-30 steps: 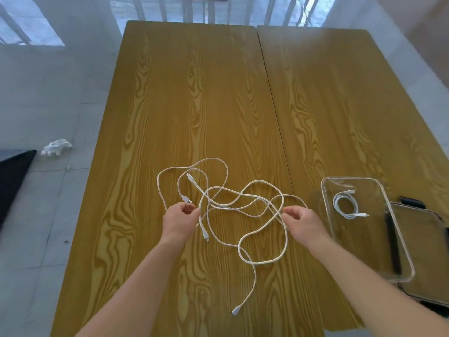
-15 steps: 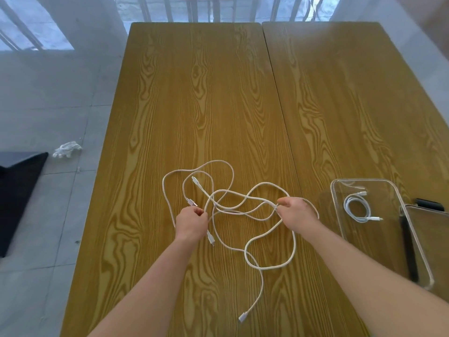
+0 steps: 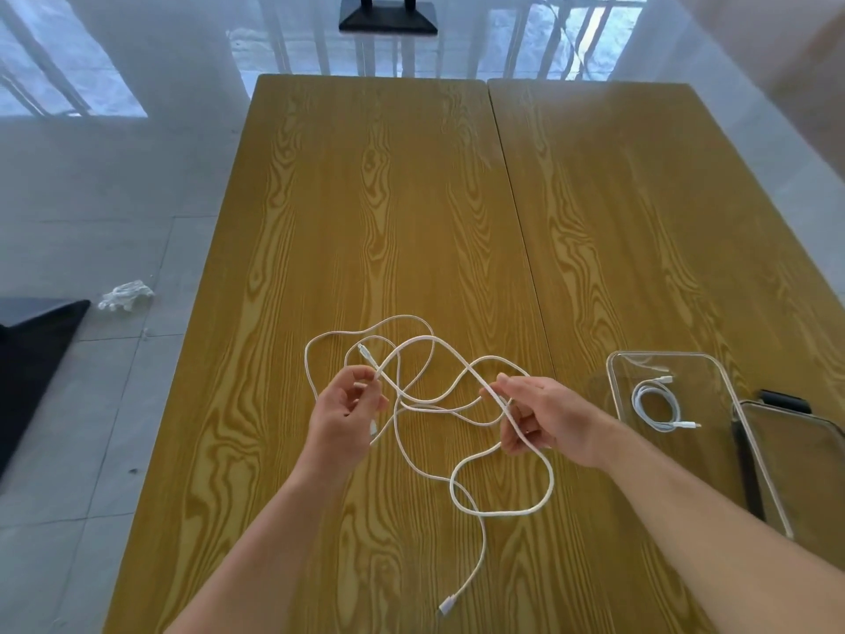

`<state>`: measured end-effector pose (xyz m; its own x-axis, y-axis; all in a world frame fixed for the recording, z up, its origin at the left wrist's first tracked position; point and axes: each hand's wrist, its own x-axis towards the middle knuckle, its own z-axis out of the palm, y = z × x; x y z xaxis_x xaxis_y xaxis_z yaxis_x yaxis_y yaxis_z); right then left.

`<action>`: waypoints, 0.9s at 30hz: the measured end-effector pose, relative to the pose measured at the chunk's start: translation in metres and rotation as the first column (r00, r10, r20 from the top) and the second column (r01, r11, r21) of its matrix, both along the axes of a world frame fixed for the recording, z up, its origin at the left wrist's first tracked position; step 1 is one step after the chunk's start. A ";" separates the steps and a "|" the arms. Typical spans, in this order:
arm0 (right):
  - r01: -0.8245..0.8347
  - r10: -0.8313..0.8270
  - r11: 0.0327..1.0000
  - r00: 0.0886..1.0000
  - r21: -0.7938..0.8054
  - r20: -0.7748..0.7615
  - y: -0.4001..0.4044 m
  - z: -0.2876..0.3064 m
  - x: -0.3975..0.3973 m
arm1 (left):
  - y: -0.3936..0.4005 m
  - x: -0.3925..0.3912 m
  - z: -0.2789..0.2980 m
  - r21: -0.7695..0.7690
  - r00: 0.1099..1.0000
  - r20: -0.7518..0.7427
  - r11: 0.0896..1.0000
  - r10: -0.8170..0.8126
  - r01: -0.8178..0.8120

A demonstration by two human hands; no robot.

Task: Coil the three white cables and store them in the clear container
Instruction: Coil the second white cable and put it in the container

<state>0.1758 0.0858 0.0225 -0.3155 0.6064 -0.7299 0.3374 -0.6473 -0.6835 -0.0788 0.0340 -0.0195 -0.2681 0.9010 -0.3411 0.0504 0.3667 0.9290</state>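
Observation:
A tangle of loose white cables (image 3: 462,491) lies on the wooden table (image 3: 411,199) in front of me. My left hand (image 3: 340,416) pinches one cable near its plug end, lifted a little off the table. My right hand (image 3: 544,416) grips a thicker white cable that runs down from it into a loop and ends in a plug (image 3: 447,605) near the front edge. To the right stands the clear container (image 3: 615,395) with one coiled white cable (image 3: 656,404) inside it.
The container's lid (image 3: 795,464), clear with dark clips, lies at the far right edge beside the container. A seam runs between two table halves (image 3: 516,212). On the floor to the left are a crumpled white item (image 3: 125,295) and a dark object (image 3: 27,354).
Both hands have closed on cables and raised them off the table. The strand between them is pulled straighter. The head camera has tilted up, showing more of the far floor.

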 end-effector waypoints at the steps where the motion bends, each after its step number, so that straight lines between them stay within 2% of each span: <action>1: 0.005 -0.005 1.000 0.999 -0.005 -0.042 0.000 0.004 -0.001 | 0.000 0.001 0.005 0.020 0.999 0.033 1.000 -0.007 0.006; 6: 0.050 -0.035 0.994 0.987 0.094 -0.158 -0.002 0.031 -0.011 | 0.001 0.007 0.034 0.084 0.977 0.211 0.996 -0.024 0.006; 11: 0.143 -0.093 0.972 0.963 0.186 -0.255 -0.007 0.058 -0.015 | -0.001 0.011 0.055 0.141 0.952 0.300 0.990 -0.053 0.011; 14: 0.069 -0.005 0.964 0.970 0.258 -0.243 -0.009 0.075 -0.019 | -0.002 0.013 0.062 0.142 0.944 0.311 0.987 -0.110 0.068; 18: -0.052 0.122 0.896 0.984 0.440 -0.131 -0.019 0.096 -0.033 | -0.007 0.016 0.071 0.111 0.933 0.332 0.988 -0.138 0.106; 20: -0.001 0.083 0.866 0.986 0.500 -0.143 -0.027 0.103 -0.045 | -0.010 0.018 0.074 0.108 0.933 0.340 0.990 -0.120 0.088; 23: 0.149 -0.049 0.820 0.980 0.552 -0.193 -0.040 0.105 -0.058 | -0.018 0.025 0.081 0.066 0.899 0.431 0.996 -0.081 0.058; 27: 0.394 -0.235 0.799 0.900 0.455 -0.367 -0.053 0.110 -0.071 | -0.031 0.030 0.090 0.077 0.862 0.495 0.994 -0.106 0.077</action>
